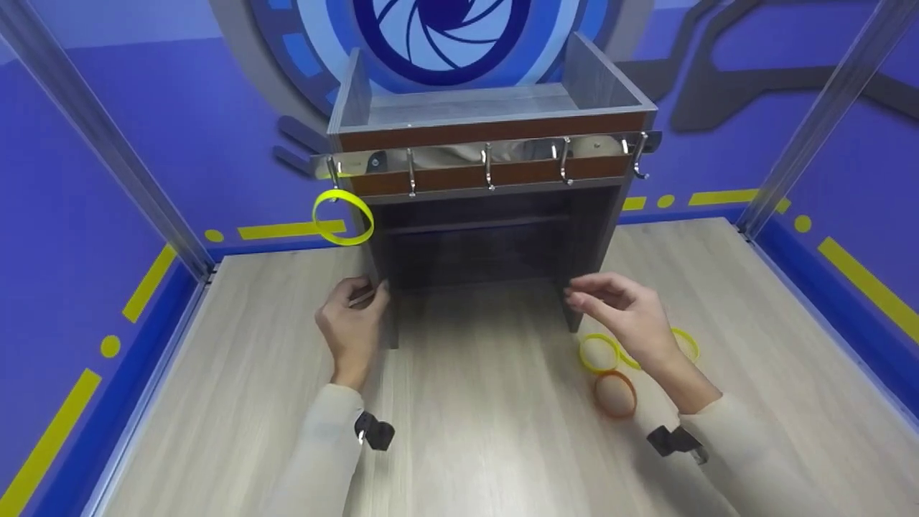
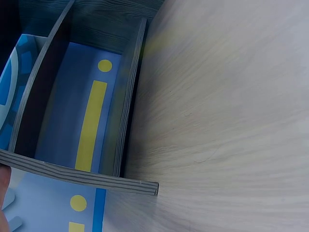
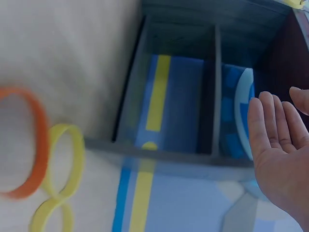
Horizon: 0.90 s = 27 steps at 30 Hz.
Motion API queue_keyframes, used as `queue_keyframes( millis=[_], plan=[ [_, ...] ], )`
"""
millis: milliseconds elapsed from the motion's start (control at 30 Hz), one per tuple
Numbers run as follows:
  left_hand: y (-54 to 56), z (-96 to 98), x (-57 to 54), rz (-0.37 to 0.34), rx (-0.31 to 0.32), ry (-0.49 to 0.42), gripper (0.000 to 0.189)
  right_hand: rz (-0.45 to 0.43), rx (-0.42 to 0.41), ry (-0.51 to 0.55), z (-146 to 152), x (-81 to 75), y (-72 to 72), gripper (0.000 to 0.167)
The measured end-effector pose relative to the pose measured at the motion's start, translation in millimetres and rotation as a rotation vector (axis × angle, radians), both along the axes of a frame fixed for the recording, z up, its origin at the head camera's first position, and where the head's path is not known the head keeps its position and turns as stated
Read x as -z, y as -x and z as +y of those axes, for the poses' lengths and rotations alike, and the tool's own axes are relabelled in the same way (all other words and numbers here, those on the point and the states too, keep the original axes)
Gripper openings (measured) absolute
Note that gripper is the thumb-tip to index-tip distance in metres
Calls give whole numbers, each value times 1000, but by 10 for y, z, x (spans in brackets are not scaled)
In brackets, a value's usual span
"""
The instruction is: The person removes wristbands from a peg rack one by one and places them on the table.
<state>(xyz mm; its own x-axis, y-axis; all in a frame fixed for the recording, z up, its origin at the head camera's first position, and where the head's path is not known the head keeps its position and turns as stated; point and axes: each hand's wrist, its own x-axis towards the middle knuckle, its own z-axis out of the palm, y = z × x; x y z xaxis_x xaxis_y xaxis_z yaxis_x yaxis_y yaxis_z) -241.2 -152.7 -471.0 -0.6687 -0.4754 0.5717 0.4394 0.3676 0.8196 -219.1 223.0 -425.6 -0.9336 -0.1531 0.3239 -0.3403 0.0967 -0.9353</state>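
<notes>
A grey wooden shelf unit (image 1: 467, 118) with a row of metal hooks stands in front of me. My left hand (image 1: 352, 319) is at the front edge of its left side panel (image 2: 140, 185), thumb and fingers about that edge. A finger (image 2: 4, 198) shows against the panel's outer face in the left wrist view. My right hand (image 1: 632, 312) is by the right side panel (image 1: 572, 316), holding nothing. Its fingers are extended, with the thumb apart, in the right wrist view. A yellow ring (image 1: 370, 222) hangs on the leftmost hook (image 1: 332, 172).
On the wooden table (image 1: 467, 431), yellow rings (image 1: 583, 357) and an orange ring (image 1: 635, 396) lie below my right hand. Purple-blue printed walls (image 1: 86, 179) enclose the table at the back and sides. Metal posts (image 1: 826, 108) stand in the corners.
</notes>
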Motion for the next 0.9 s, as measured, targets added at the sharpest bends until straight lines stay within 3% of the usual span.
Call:
queue_keyframes(
  millis=[400,900],
  plan=[
    [-1,1,5,10,5,2,15,43,-106,137,-512,-274,50,22],
    [-1,5,5,10,-11,22,16,152,-188,130,-1035,-492,141,21]
  ],
)
